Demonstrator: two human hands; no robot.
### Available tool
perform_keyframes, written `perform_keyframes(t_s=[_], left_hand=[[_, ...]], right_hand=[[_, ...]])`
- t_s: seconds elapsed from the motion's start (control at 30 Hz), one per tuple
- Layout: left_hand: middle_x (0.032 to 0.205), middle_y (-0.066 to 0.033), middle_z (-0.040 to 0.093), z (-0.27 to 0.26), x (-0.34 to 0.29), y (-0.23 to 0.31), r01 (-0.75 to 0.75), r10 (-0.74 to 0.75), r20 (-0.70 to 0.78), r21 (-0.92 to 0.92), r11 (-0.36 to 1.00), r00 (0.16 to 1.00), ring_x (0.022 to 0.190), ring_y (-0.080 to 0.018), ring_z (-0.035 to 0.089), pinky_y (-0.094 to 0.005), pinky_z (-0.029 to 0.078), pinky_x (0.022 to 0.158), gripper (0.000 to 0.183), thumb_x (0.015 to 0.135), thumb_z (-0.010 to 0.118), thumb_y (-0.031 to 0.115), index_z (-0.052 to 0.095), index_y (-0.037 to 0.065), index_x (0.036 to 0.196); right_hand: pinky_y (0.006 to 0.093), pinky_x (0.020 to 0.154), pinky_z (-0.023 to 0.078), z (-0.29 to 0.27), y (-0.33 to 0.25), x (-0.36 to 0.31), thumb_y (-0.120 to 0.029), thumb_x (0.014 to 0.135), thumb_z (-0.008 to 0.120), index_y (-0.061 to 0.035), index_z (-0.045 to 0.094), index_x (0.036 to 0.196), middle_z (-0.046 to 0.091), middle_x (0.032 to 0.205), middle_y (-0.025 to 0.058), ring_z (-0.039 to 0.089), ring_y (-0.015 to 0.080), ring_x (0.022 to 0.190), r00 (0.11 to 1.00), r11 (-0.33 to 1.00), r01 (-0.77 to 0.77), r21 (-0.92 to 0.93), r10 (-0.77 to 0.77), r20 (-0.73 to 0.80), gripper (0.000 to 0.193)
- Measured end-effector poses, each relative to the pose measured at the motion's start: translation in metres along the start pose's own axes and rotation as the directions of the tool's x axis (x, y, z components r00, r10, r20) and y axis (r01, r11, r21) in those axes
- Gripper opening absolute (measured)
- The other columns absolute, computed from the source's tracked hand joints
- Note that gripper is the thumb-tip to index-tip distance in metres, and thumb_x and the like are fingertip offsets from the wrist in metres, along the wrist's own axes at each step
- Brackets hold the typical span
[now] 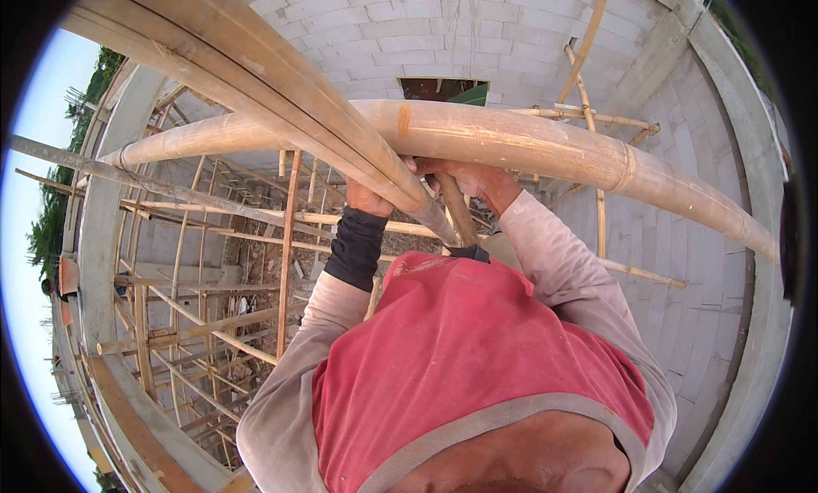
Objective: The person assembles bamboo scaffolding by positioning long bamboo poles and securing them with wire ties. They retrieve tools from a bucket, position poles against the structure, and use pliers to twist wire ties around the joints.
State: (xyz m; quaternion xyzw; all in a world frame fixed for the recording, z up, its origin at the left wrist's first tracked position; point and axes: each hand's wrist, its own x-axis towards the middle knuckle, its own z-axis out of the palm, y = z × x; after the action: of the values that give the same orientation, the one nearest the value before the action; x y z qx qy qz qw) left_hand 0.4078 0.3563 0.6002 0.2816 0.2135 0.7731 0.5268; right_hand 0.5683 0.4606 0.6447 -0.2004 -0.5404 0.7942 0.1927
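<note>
My left hand [368, 198], in a black sleeve cuff, reaches up and wraps the lower end of a slanted bamboo pole [256, 75]; the pole hides most of its fingers. My right hand [479, 183] is curled just under a thick horizontal bamboo pole [545, 144] and grips the top of a short brown wooden stick [458, 212] that points down toward my chest. Both hands meet where the two poles cross. My red top [477, 340] fills the lower middle.
A grey block wall [400, 33] with a small opening [443, 88] rises ahead and curves right. Thin bamboo scaffold poles [285, 263] form a lattice on the left over rubble far below. A concrete beam [98, 237] runs along the left.
</note>
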Motion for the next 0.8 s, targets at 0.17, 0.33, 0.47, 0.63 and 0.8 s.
perform_keyframes(t_s=[0.17,0.33,0.47,0.63,0.8], left_hand=[[0.088,-0.0242,0.067,0.004,0.000,0.003,0.005,-0.005,0.015,0.035,0.999,1.000,0.085,-0.0358,0.067,-0.0487,0.058,0.078,0.047,0.097,0.054,0.042,0.059,-0.003,0.107],[0.090,-0.0197,0.066,0.001,-0.002,0.000,0.039,-0.040,0.012,0.007,0.999,0.999,0.087,-0.0332,0.065,-0.0471,0.055,0.080,0.052,0.096,0.051,0.049,0.060,0.000,0.110],[0.091,-0.0157,0.066,0.000,0.000,-0.002,-0.013,0.015,-0.030,0.057,0.998,0.999,0.089,-0.0322,0.063,-0.0468,0.053,0.081,0.047,0.095,0.056,0.048,0.062,0.004,0.109],[0.095,-0.0186,0.068,0.003,0.004,-0.002,-0.104,0.104,0.055,0.006,0.995,0.993,0.086,-0.0337,0.069,-0.0455,0.060,0.077,0.038,0.097,0.058,0.031,0.058,-0.002,0.114],[0.096,-0.0120,0.068,0.014,0.000,0.005,-0.027,0.029,-0.033,0.053,0.998,0.999,0.091,-0.0319,0.067,-0.0477,0.057,0.082,0.040,0.094,0.064,0.039,0.061,0.004,0.113]], right_hand=[[0.0257,0.052,0.048,0.000,-0.001,-0.002,-0.004,0.081,0.078,-0.0063,0.067,0.100,0.064,0.078,0.0009,0.058,0.0122,0.056,0.999,0.999,0.046,0.008,-0.046,-0.009,0.022],[0.0258,0.053,0.047,-0.014,0.005,-0.003,-0.007,0.083,0.077,-0.0055,0.066,0.104,0.066,0.081,0.0021,0.061,0.0128,0.067,0.998,0.998,0.043,0.048,-0.045,0.032,0.024],[0.0255,0.054,0.047,-0.043,0.015,-0.014,-0.012,0.085,0.078,-0.0053,0.065,0.109,0.068,0.086,0.0042,0.064,0.0145,0.079,0.997,0.992,0.056,0.113,-0.061,0.038,0.028],[0.0257,0.057,0.048,-0.101,0.032,-0.042,-0.019,0.088,0.076,-0.0055,0.064,0.111,0.068,0.090,0.0086,0.063,0.0179,0.078,0.985,0.948,0.147,0.283,-0.113,-0.134,0.030],[0.0275,0.059,0.048,-0.143,0.043,-0.079,-0.021,0.091,0.074,-0.0048,0.062,0.110,0.065,0.091,0.0107,0.062,0.0206,0.078,0.921,0.930,0.240,0.280,-0.127,-0.368,0.027]])
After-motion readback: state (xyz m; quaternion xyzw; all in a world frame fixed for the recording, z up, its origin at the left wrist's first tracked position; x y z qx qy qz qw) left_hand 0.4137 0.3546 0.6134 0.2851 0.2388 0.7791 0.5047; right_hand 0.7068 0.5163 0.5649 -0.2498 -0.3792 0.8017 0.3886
